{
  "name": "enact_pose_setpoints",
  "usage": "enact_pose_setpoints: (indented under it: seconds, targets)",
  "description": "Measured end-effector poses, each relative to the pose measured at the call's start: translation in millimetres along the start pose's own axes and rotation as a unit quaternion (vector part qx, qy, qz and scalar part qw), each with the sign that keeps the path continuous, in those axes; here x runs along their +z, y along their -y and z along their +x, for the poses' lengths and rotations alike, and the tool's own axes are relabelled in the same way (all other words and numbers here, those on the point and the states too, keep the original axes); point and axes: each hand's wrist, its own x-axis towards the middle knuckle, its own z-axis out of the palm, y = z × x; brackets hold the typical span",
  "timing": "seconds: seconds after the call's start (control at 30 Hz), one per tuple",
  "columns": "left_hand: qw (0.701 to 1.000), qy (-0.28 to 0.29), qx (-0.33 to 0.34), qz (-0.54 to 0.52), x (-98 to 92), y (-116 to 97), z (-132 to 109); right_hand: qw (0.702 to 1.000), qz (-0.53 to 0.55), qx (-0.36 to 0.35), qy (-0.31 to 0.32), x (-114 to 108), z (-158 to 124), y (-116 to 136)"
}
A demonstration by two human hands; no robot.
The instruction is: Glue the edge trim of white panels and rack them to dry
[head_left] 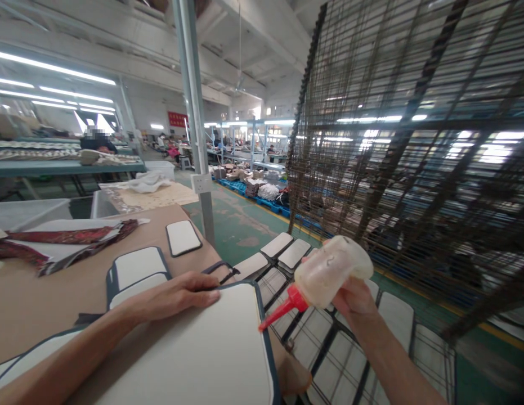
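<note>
Holding the squeeze bottle (329, 273) in your right hand (357, 298), you have it tipped in the head view, its red nozzle (289, 306) slanting down and left. The nozzle's tip is at the right edge of the large white panel (202, 349), by the seam with the dark blue border (272, 360); whether it touches or hovers just above, you cannot tell.

The bottle is cloudy and looks like soft, thin plastic, so expect it to be light and to give under pressure; how full it is does not show clearly. The body, behind the nozzle, seems the place to grip it. The panel looks flat and fairly stiff, with a smooth face that may slide unless pressed; its bordered rim should be the surest place to lift it.

Your right hand is curled around the bottle's far side, most of its fingers hidden behind it. Your left hand (181, 295) grips nothing: its fingers are stretched out nearly flat, fingertips resting on the panel near its far edge. Left of that hand, smaller panels (139, 267) lie on the brown desk (76, 292); to the right, more bordered panels (394, 315) are laid out in rows.
</note>
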Motion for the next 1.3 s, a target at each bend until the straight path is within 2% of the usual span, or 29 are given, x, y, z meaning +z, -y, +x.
enact_pose_setpoints:
  seconds: [0.1, 0.23, 0.43, 0.6, 0.77, 1.03, 1.3]
  targets:
    - [0.999, 0.015, -0.009, -0.033, -0.8, 3, 1, 1.0, -0.015, -0.001, -0.003, 1, -1, 1]
    - [0.999, 0.0, -0.005, -0.038, -2.2, 6, 2, 1.0, -0.023, 0.011, -0.002, 2, -2, 2]
    - [0.996, 0.012, -0.024, -0.082, -3.6, 8, 3, 1.0, -0.02, 0.014, -0.013, 4, -3, 4]
    - [0.997, -0.012, -0.03, -0.075, -6.2, 15, 6, 0.999, -0.014, -0.004, -0.04, 4, -5, 5]
    - [0.995, -0.007, -0.041, -0.092, -8.5, 16, 7, 0.999, -0.014, -0.007, -0.052, 2, -5, 5]
    - [0.992, -0.033, -0.055, -0.111, -10.7, 14, 6, 0.998, -0.052, 0.009, -0.03, 1, -7, 3]
    - [0.982, -0.061, -0.061, -0.166, -15.8, 28, 12, 0.998, -0.017, -0.029, -0.056, -11, -11, -2]
